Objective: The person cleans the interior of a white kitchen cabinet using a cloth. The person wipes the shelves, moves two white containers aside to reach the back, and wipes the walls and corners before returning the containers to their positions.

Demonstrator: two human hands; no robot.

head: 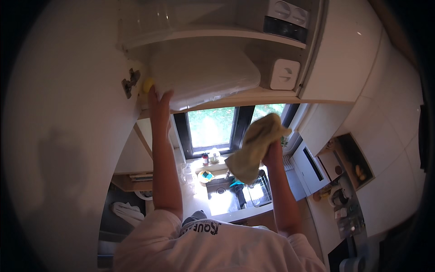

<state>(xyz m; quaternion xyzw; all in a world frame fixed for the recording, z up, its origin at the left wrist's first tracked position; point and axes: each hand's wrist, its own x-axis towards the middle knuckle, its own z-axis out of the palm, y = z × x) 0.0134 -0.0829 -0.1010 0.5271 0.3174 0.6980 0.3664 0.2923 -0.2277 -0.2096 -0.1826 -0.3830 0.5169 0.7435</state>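
Observation:
A large translucent plastic container [207, 71] lies in the open wall cabinet, its front edge jutting slightly over the lower shelf [265, 93]. My left hand [159, 107] reaches up to its near left corner, thumb against the front and fingers along the side. Just beyond those fingertips is a yellow round object [148, 85], partly hidden and too blurred to name. In my right hand [273, 154] is a bunched, olive-beige cloth [256, 146], raised below the cabinet in front of the window. The cloth hangs down to the left and covers most of my fingers.
The open cabinet door [68, 112] with its metal hinge [130, 83] stands at left. White lidded canisters [284, 74] are on the cabinet's right side. Below are a window [212, 129], a sink [221, 200], a wire dish rack [260, 190] and a bowl with a sponge [205, 176].

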